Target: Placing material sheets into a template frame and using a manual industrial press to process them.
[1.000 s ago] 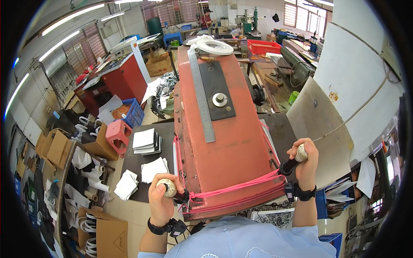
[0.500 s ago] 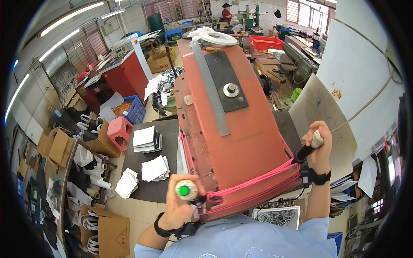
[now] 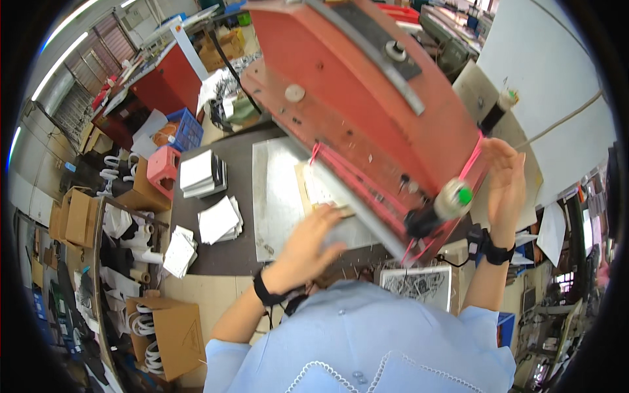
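Centrally, pale card sheet point(image 3: 321, 190) under red press point(image 3: 367, 98); left hand point(image 3: 308, 245) open-fingered touching it, right hand point(image 3: 504, 187) spread open beside green-tipped handle point(image 3: 452, 200).

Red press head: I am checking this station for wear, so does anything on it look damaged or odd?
The red press head has chipped, scuffed paint along its lower edge. Pink cords are strung loosely under it. The left hand lies on the plate below; the right hand is open beside it.

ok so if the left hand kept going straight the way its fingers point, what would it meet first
Most likely the pale sheet lying on the metal plate under the red press head. The left hand reaches forward toward it, fingertips about at its near edge; motion blur leaves contact unclear.
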`<state>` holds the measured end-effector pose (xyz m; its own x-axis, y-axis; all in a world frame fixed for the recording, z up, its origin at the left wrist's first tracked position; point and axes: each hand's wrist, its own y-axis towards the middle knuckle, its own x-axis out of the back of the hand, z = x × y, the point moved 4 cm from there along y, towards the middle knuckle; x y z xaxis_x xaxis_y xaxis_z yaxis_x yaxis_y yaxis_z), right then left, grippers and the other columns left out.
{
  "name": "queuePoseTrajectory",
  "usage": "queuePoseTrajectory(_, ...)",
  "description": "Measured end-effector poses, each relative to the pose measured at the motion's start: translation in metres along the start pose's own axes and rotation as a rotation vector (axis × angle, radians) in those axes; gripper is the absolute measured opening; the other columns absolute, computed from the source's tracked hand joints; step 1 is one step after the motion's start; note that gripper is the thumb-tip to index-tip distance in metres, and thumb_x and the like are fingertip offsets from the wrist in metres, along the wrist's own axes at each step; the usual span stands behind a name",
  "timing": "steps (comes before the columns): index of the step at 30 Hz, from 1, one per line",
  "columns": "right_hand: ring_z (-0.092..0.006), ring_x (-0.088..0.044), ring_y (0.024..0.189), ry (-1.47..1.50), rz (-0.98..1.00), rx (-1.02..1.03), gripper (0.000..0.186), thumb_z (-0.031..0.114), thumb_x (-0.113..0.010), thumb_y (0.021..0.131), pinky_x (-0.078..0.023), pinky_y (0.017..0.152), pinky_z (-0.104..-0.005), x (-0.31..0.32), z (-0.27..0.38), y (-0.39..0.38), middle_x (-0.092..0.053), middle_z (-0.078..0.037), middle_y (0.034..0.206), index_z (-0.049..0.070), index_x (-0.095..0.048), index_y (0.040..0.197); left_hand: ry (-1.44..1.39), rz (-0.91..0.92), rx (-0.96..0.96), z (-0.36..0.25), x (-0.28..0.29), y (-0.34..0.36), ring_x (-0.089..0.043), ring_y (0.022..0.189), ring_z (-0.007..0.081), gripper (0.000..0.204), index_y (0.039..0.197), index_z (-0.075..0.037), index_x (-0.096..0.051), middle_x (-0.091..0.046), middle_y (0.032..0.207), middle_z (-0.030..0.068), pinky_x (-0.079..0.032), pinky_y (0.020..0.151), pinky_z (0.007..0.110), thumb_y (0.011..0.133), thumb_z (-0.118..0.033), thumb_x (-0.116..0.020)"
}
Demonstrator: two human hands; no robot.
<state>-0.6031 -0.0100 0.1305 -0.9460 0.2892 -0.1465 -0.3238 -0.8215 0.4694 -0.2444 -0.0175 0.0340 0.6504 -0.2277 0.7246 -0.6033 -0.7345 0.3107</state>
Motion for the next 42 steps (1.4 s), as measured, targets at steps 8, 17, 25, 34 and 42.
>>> queuePoseTrajectory(8,-0.017,-0.054,0.11,0.031,-0.134,-0.052,0.038,0.024,-0.053,0.101,-0.039,0.101,-0.0336,-0.019,-0.02,-0.011,-0.058,-0.01,0.115,-0.001,-0.048,0.13,0.336,-0.095,0.056,0.05,0.004,0.005,-0.05,0.124,0.038,0.052,0.133,0.001,-0.048,-0.051,0.136,0.0218,-0.044,0.098,0.043,0.088,-0.018,-0.067)
queuePoseTrajectory(17,-0.0315,-0.048,0.125,-0.918,-0.161,0.37,0.037,0.007,-0.064,0.084,-0.034,0.107,-0.0403,-0.063,-0.026,-0.014,-0.055,-0.016,0.127,0.003,-0.059,0.12,0.346,-0.113,0.08,0.06,-0.014,0.012,-0.057,0.112,0.0362,0.043,0.127,-0.001,-0.057,-0.055,0.127,0.0199,-0.049,0.091,0.04,0.09,-0.02,-0.066)
queuePoseTrajectory(25,-0.0366,-0.048,0.122,-1.023,0.304,0.111,0.02,0.023,-0.067,0.082,-0.039,0.098,-0.0473,-0.146,-0.17,-0.043,-0.059,-0.02,0.119,0.002,-0.069,0.082,0.354,-0.119,0.087,0.06,-0.016,0.011,-0.058,0.111,0.0339,0.043,0.126,-0.002,-0.058,-0.055,0.128,0.0181,-0.051,0.089,0.039,0.088,-0.021,-0.068)
queuePoseTrajectory(34,-0.0379,-0.053,0.113,-0.587,0.256,-0.033,0.022,0.021,-0.071,0.079,-0.04,0.098,-0.0437,-0.151,-0.179,-0.041,-0.059,-0.021,0.118,0.002,-0.063,0.087,0.328,-0.122,0.079,0.059,-0.02,0.011,-0.053,0.116,0.038,0.047,0.123,0.003,-0.057,-0.053,0.126,0.0237,-0.049,0.093,0.041,0.085,-0.021,-0.07)
queuePoseTrajectory(42,-0.0103,-0.063,0.084,-0.103,0.379,-0.32,0.014,0.005,-0.063,0.094,-0.051,0.073,-0.0249,-0.171,-0.103,-0.058,-0.066,-0.007,0.096,-0.001,-0.053,0.102,-0.54,-0.369,0.354,0.07,0.013,0.01,-0.047,0.129,0.0303,0.062,0.138,-0.003,-0.045,-0.043,0.142,0.0209,-0.04,0.106,0.039,0.085,-0.016,-0.074)
